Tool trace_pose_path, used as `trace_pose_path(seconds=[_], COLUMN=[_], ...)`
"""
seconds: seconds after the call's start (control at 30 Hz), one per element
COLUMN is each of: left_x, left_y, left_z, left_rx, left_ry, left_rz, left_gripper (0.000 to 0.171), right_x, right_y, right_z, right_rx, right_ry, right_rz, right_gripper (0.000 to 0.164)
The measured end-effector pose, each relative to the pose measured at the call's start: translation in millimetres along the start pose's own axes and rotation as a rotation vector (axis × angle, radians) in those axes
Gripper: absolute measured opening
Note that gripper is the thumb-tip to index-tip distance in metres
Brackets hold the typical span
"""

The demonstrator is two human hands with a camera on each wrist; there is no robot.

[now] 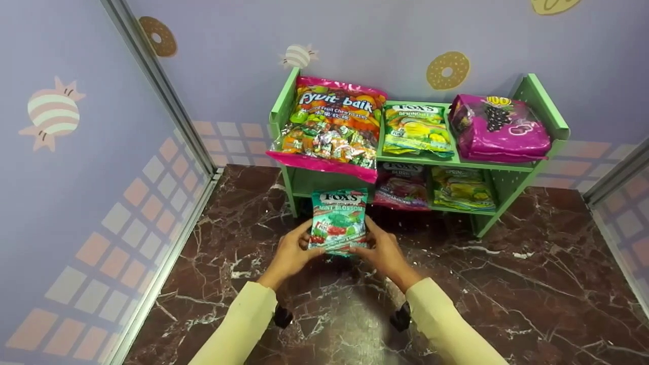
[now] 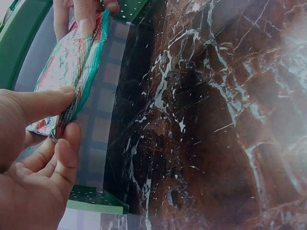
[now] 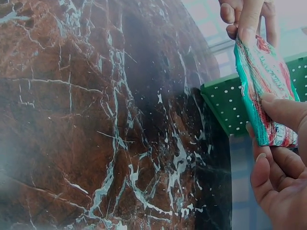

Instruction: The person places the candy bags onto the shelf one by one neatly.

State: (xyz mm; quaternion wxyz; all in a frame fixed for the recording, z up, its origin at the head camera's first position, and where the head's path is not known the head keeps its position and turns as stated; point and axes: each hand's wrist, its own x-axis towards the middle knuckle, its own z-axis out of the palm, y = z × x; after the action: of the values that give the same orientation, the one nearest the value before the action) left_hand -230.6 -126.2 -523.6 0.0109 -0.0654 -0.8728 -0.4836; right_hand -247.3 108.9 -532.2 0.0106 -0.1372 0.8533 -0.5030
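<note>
Between both hands is a green Fox's Mint Blossom candy bag (image 1: 338,223), its printed front facing up in the head view. My left hand (image 1: 295,247) pinches its near left corner, thumb on top and fingers underneath. The right hand (image 1: 384,248) grips the near right corner the same way. In the left wrist view the bag's crimped teal edge (image 2: 91,76) runs between the two thumbs. The bag's far end overlaps the lower left compartment of a green shelf (image 1: 299,183) in the head view.
On the upper shelf sit a Fruit Baik candy bag (image 1: 332,121) hanging over the front edge, a yellow-green Fox's bag (image 1: 417,130) and a purple bag (image 1: 499,129). Below are a dark red Fox's bag (image 1: 402,187) and another yellow-green bag (image 1: 463,188). Walls flank the marbled surface (image 1: 527,289).
</note>
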Motion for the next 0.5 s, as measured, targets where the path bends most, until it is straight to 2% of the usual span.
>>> trace_pose_path(seconds=[0.23,0.5], left_x=[9.8,17.4], left_y=[1.2,-0.5], left_z=[-1.2,-0.4], left_rx=[0.020,0.003], left_ry=[-0.026,-0.016], left_rz=[-0.017,-0.034], left_gripper=[0.072,0.070], right_x=[6,13], right_y=[-1,-1], right_z=[-3,-5], right_rx=[0.000,-0.035], right_ry=[-0.009,-0.009], right_rz=[0.017,0.009], right_gripper=[0.087,0.086])
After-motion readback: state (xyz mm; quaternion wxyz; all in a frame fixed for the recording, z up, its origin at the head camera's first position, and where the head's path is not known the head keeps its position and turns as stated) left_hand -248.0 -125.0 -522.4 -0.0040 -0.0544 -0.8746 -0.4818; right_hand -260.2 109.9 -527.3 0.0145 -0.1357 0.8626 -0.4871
